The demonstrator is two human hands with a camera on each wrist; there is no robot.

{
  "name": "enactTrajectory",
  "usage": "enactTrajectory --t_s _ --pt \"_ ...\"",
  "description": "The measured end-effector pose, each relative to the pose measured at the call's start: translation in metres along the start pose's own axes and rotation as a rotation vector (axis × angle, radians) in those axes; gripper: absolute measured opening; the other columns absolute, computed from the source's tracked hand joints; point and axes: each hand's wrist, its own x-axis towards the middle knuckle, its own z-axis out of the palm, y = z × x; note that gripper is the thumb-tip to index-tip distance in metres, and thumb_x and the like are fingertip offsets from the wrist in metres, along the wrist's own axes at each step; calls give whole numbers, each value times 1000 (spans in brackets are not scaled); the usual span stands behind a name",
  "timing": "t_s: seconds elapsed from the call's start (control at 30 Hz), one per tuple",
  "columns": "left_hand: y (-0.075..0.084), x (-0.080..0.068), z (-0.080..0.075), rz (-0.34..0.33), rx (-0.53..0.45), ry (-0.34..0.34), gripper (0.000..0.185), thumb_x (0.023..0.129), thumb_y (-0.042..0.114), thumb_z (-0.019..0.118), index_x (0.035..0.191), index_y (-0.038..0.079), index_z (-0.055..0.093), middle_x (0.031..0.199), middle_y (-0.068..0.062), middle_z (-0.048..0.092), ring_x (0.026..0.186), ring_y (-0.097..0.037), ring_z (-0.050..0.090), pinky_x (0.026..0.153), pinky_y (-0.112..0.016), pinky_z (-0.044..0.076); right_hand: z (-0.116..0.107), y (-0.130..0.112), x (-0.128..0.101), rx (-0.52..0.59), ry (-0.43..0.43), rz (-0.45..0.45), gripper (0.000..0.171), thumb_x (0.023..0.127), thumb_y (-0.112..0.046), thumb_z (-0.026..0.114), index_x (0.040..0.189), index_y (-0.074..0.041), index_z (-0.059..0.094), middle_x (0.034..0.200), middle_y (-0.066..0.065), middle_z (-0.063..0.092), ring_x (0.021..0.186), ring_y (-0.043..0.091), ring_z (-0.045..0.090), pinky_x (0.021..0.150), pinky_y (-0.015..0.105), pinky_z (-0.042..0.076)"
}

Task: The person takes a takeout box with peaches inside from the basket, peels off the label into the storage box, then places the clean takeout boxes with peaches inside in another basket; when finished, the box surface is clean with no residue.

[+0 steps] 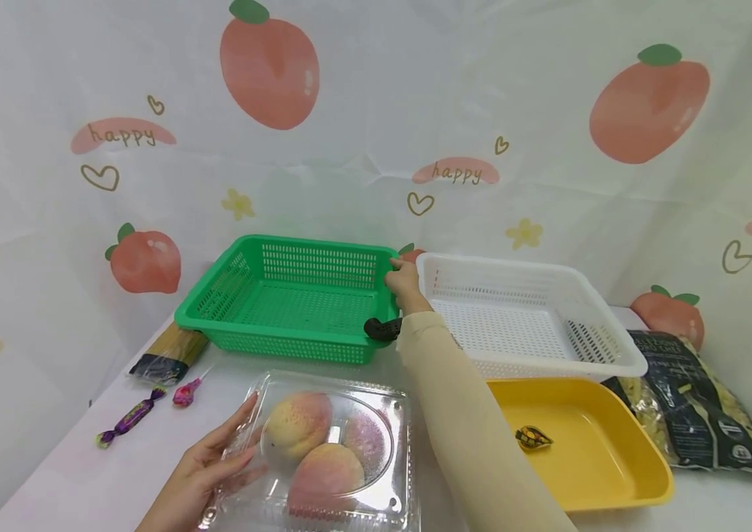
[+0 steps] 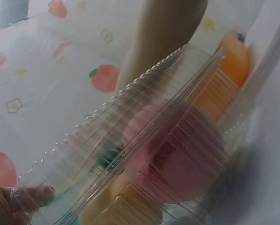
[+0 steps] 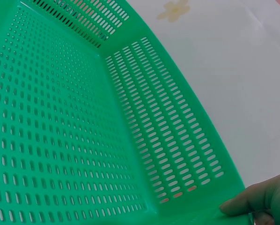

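Right hand point(image 1: 405, 283) grips green basket point(image 1: 296, 299) rim beside white basket point(image 1: 529, 314).

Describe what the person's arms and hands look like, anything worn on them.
The right arm wears a long, close-fitting cream sleeve reaching the wrist, with a black wrist-mounted device beside the cuff. Both hands, right hand and left hand, are bare: no gloves, no visible rings. The left forearm is mostly out of view.

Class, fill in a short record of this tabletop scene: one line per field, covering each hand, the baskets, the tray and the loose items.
Left hand: holds clear clamshell box of peaches
Right hand: grips the green basket at its right rim
White basket: right of the green one
Yellow tray: holds one wrapped candy
Left side of table: pasta packet, two wrapped candies
Far right: dark pasta bag
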Motion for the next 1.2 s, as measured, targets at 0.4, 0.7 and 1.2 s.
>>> enactTrajectory --t_s 0.4,0.7,1.2 --pt "27 -23 -19 172 -325 -157 61 97 -13 17 149 14 3 150 8 35 133 -12 41 100 -37 44 -3 1 3 -10 33 30 60 88 12 39 142 -13 40 157 -4 18 116 17 40 48 24 19" --pt "59 -28 -30 191 -437 -89 63 97 -13 12 150 22 6 148 7 39 130 -17 46 92 -35 49 0 -2 0 -33 28 24 58 90 9 38 143 -14 38 157 -4 18 46 12 11 47 24 20" --pt "119 44 -40 283 -243 165 60 95 -14 30 145 19 33 135 4 53 107 -18 64 72 -24 56 3 0 6 -7 46 45 59 88 11 40 142 -12 40 154 5 26 77 17 40 48 25 21"
